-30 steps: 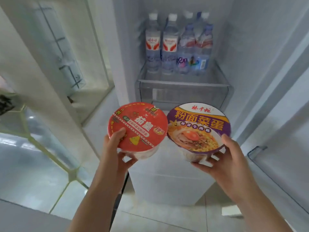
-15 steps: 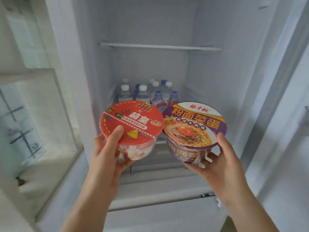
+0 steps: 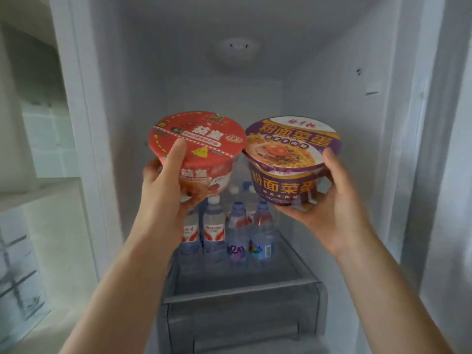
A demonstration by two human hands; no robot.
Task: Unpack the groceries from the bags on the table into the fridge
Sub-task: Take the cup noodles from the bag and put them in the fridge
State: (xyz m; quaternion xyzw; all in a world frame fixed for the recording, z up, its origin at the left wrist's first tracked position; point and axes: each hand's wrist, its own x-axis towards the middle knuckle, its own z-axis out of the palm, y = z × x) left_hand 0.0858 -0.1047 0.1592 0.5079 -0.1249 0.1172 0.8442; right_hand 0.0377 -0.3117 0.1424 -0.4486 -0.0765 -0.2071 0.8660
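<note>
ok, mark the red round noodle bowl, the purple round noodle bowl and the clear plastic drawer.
red round noodle bowl (image 3: 204, 139): head view, lid.
purple round noodle bowl (image 3: 281, 186): head view, side wall.
clear plastic drawer (image 3: 240, 290): head view, front rim.

dim, flat, hazy light in the fridge (image 3: 332, 103), soft motion blur throughout, wide-angle bending at the edges.

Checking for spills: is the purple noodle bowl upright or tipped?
Tipped slightly: the purple noodle bowl leans its lid toward the camera, held in the right hand. Lid looks sealed.
</note>
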